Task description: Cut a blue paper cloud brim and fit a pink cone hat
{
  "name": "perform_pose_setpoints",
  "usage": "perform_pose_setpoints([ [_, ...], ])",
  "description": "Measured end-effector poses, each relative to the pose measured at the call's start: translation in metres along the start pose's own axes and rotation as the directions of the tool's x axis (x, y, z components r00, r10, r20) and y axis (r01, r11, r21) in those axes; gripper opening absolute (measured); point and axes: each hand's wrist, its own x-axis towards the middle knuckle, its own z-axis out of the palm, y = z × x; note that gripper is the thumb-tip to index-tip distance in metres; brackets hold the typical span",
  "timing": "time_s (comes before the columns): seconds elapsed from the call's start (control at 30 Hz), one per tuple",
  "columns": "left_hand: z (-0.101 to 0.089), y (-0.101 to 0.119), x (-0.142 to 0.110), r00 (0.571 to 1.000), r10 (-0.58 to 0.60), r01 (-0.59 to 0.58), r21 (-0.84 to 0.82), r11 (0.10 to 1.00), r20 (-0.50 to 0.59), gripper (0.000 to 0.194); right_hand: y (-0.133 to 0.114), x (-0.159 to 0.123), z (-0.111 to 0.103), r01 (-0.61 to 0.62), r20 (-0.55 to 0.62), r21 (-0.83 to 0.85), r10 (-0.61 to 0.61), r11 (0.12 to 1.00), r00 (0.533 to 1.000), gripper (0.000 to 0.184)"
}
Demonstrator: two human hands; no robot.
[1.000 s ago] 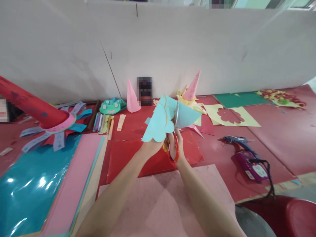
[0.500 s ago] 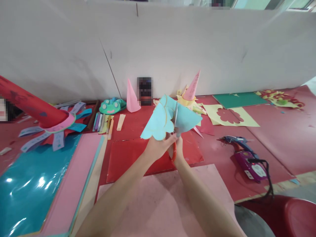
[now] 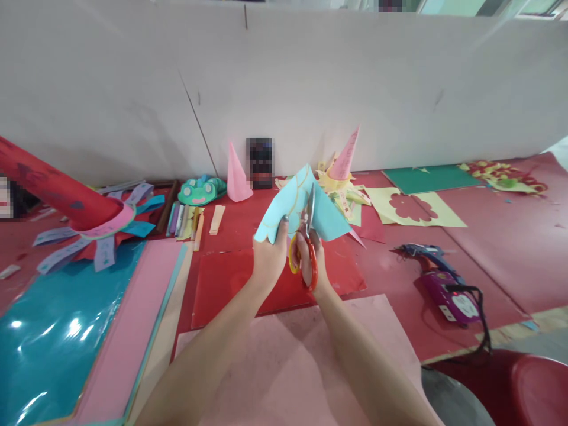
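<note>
A light blue sheet of paper (image 3: pixel 284 204) with a wavy drawn outline is held up over the table. My left hand (image 3: pixel 270 254) is closed on its lower left edge, thumb on the near face. In my right hand (image 3: pixel 316 254) is a pair of scissors (image 3: pixel 310 207) with red and yellow handle loops, the fingers through the loops. The blades point up and lie against the paper, between the outlined part and a plain flap on the right. Below both hands lies a red sheet (image 3: pixel 235 284).
Left are a red paper tube (image 3: pixel 57 183) and a blue plastic-wrapped pack (image 3: pixel 66 331). A pink cone (image 3: pixel 237 174) and a pink-and-yellow cone hat (image 3: pixel 345 163) stand by the wall. Right are a yellow sheet with a flower cut-out (image 3: pixel 444 216), a glue gun (image 3: pixel 428 254) and a purple box (image 3: pixel 450 299).
My left hand has shifted left and down, its thumb moving from near the scissors to the paper's lower left. The paper has turned and its right flap swung inward; more of the handles shows.
</note>
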Motion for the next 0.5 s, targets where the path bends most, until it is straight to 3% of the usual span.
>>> perform_pose_setpoints([
  [0.23,-0.0018,0.0005,0.0024,1.0,-0.013,0.012,0.029,1.0,0.016,0.021,-0.0044,0.0015,0.0,0.04,0.091,0.118,-0.051,0.992,0.995,0.021],
  [0.5,0.0001,-0.0043,-0.0024,0.997,-0.057,0.054,0.066,0.996,0.051,0.025,-0.0062,0.0019,-0.003,0.036,0.08,0.104,-0.044,0.994,0.996,0.024],
])
